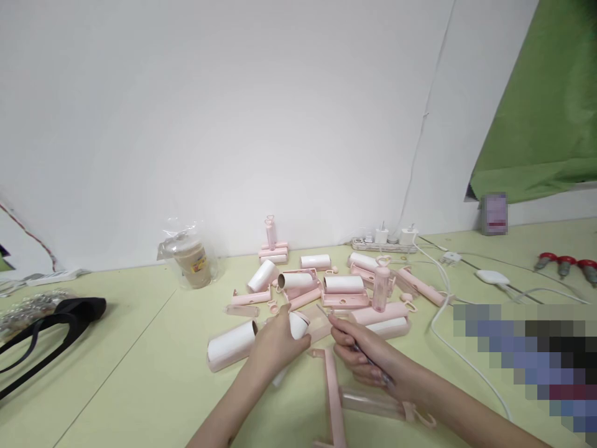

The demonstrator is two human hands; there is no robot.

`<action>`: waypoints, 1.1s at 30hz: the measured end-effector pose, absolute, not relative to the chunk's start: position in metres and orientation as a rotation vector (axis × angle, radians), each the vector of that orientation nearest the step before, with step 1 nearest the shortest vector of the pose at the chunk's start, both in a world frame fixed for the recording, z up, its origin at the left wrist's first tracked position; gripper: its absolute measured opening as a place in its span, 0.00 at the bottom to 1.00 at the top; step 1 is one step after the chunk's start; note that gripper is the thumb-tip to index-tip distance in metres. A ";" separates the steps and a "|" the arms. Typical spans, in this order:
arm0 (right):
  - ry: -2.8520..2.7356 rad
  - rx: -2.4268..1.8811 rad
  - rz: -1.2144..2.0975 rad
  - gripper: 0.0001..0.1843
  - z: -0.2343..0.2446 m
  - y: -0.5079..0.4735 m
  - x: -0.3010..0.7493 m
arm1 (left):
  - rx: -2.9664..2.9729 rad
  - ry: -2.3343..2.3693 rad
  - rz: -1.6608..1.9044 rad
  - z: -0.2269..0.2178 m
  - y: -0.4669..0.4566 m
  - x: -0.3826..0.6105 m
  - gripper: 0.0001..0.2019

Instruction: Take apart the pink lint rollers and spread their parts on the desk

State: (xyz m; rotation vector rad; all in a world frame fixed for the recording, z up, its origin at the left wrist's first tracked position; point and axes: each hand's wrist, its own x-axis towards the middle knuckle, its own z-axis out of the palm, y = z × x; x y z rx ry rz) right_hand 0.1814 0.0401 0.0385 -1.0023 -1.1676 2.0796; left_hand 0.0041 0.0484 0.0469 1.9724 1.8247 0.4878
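Left hand: the left hand (275, 342) rests low on the table, fingers curled around a white roll (298, 324); the roll's open end points up and to the right, poking out past the fingers.
Right hand: the right hand (364, 358) lies just right of the left one, fingers pressed together on a thin grey tool (354, 345), whose tip slants up and left toward the white roll. Whether the tip touches the roll cannot be told.
Pink handle frame: a pink handle frame (332, 392) lies flat on the table between and below the two hands, running toward the lower edge of the view.
Clear cover: a clear cover with a pink hook (387, 404) lies under the right wrist.
Large roll: a large white roll (232, 343) lies on its side just left of the left hand.
Pile: a pile of pink roller parts (340, 289) lies behind the hands, with one clear pink tube (380, 289) standing upright in it.
Table: the pale green table (140, 361) carries everything.
Periphery: a bagged cup (192, 261) stands near the wall at left; a black strap (56, 320) lies at far left; a power strip (382, 244) sits by the wall, a white cable (448, 342) running from it.
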 end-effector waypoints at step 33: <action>-1.692 -1.010 1.118 0.26 0.020 0.096 0.147 | 1.658 1.100 1.759 0.078 0.082 0.030 0.18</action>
